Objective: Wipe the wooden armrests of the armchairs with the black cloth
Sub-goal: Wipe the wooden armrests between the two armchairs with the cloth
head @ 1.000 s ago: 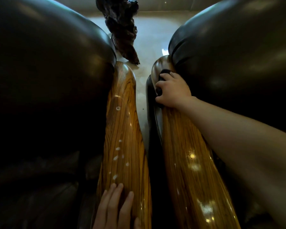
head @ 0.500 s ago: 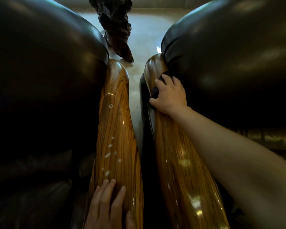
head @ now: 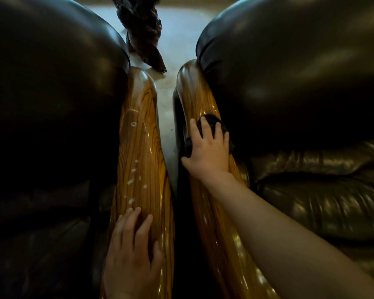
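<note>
Two glossy wooden armrests run away from me side by side. My right hand (head: pixel 207 149) presses the black cloth (head: pixel 212 124) flat onto the right armrest (head: pixel 194 93), about halfway along it; the cloth shows past my fingertips and at both sides of the hand. My left hand (head: pixel 131 249) lies flat with fingers spread on the near part of the left armrest (head: pixel 139 134). Several small white spots (head: pixel 131 181) dot the left armrest just beyond my fingers.
Dark leather armchair cushions bulge on the left (head: pixel 52 87) and the right (head: pixel 289 72) of the armrests. A narrow gap with pale floor (head: pixel 166 117) runs between the chairs. A dark gnarled wooden object (head: pixel 143 35) stands on the floor beyond the armrests.
My right hand has slid the cloth back toward me from the far end of the right armrest to its middle. My left hand has stayed on the left armrest.
</note>
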